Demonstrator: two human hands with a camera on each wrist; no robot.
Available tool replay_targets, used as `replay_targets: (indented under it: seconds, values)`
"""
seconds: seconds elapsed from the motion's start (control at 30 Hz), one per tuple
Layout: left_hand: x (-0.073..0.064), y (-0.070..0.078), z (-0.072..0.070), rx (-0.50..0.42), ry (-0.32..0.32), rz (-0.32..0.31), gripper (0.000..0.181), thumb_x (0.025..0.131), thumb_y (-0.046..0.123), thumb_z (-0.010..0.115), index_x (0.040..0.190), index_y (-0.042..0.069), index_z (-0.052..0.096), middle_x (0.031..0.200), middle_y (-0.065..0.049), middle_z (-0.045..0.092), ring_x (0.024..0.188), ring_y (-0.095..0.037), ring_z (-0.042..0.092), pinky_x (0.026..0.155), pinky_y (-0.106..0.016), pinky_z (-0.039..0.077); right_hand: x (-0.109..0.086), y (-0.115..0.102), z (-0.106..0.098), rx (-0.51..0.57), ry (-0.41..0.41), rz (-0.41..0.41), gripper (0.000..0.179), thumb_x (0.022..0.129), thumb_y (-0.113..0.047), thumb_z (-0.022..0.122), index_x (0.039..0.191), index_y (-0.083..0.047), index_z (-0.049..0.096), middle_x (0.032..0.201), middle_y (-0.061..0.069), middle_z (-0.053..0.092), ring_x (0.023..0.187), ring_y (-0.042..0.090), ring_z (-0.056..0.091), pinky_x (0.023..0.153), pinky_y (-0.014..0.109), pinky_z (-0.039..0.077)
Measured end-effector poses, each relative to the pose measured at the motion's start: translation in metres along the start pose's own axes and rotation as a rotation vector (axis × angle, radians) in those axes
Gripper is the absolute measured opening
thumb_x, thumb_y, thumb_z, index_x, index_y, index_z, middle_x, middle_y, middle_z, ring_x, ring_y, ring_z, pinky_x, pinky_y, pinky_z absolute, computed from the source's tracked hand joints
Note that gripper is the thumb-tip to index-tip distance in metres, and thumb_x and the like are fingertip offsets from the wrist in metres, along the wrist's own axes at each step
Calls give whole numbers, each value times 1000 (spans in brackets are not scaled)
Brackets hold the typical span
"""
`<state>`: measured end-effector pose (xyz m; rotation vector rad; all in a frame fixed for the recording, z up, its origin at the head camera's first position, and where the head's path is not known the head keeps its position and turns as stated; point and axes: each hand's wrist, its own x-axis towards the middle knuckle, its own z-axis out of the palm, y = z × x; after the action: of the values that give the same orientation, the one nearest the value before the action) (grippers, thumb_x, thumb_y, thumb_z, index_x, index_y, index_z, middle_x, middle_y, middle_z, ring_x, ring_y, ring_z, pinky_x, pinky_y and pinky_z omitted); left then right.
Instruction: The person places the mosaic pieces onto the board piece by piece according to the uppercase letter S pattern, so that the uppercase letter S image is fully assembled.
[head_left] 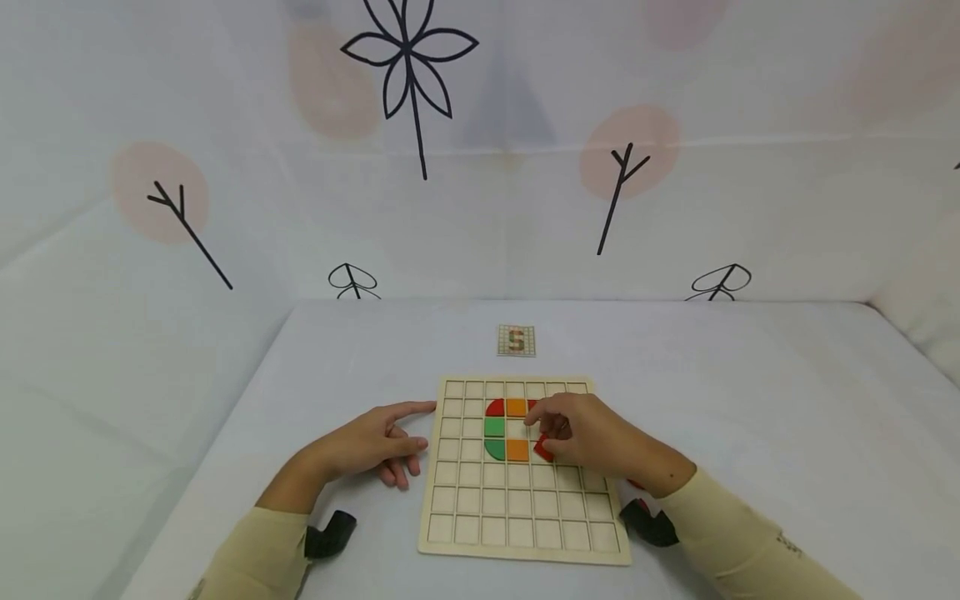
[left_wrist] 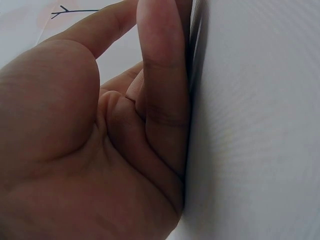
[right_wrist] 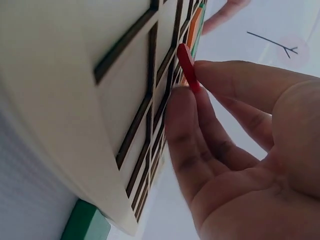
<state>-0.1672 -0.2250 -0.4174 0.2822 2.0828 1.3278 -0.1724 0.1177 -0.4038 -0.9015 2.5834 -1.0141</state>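
Note:
A pale wooden grid board point(head_left: 480, 527) lies flat on the white cloth. Set in its cells are a red quarter-round tile point(head_left: 496, 408), an orange square tile point(head_left: 516, 407), a green square tile point(head_left: 494, 427), a green quarter-round tile point(head_left: 496, 449) and a second orange square point(head_left: 517, 450). My right hand point(head_left: 588, 429) pinches a red tile point(right_wrist: 187, 65) between thumb and fingers, tilted close over the board. Another red tile in the upper row is partly hidden behind those fingers. My left hand point(head_left: 367, 443) rests beside the board, index finger extended to its left edge.
Behind the board lies a small card point(head_left: 517, 341) printed with an S-shaped pattern on a grid. A red piece point(head_left: 636, 484) shows partly under the right wrist. By the board's edge sits a green piece point(right_wrist: 86, 222). Printed white fabric rises behind the table.

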Motion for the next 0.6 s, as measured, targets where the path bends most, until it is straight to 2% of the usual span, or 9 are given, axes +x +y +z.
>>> replay_targets:
  seconds: [0.2, 0.6]
  values:
    - [0, 0, -1, 1, -4, 6, 69, 98, 31, 65, 157, 19, 31, 81, -10, 72, 64, -19, 71, 59, -29, 58, 0, 1, 0, 0, -16, -20, 25, 87, -1, 74, 111, -9, 70, 94, -5, 67, 84, 5, 59, 73, 20, 55]
    - [0, 3, 0, -4, 0, -10, 68, 98, 31, 65, 157, 20, 32, 81, -10, 71, 65, -20, 72, 59, -29, 58, 0, 0, 1, -15, -32, -23, 26, 87, -5, 76, 111, -11, 71, 97, -6, 69, 80, 3, 57, 69, 20, 52]
